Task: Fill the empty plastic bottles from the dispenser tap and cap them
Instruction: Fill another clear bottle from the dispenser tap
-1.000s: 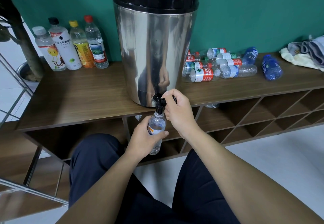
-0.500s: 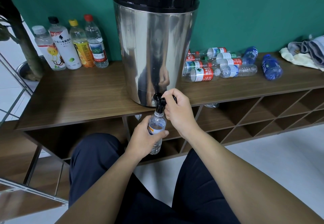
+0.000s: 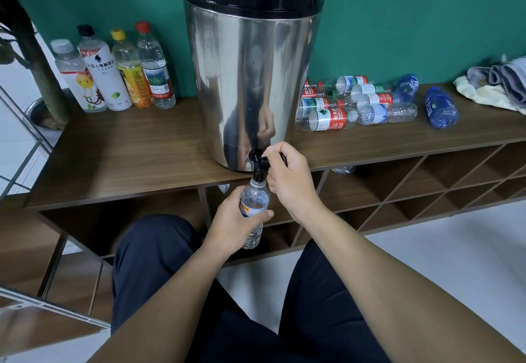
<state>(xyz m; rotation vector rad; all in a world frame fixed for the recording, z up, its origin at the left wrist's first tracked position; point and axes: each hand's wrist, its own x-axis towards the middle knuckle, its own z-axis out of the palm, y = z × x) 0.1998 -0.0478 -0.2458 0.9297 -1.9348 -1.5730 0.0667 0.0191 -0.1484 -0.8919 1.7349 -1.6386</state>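
Observation:
A tall steel dispenser (image 3: 250, 78) with a black lid stands on the wooden shelf top (image 3: 128, 158). Its black tap (image 3: 257, 163) juts over the front edge. My left hand (image 3: 236, 223) grips a clear plastic bottle (image 3: 254, 200) upright, its open mouth right under the spout. My right hand (image 3: 287, 180) grips the tap's black lever. Several capped bottles (image 3: 113, 69) stand at the back left. A heap of empty bottles (image 3: 350, 103) lies on its side to the right of the dispenser.
Two blue bottles (image 3: 439, 108) lie further right, and folded cloths (image 3: 498, 84) sit at the far right. Open cubbies (image 3: 412, 186) run under the shelf top. My knees in dark trousers (image 3: 159, 249) are close below. A metal rack (image 3: 28, 300) stands at the left.

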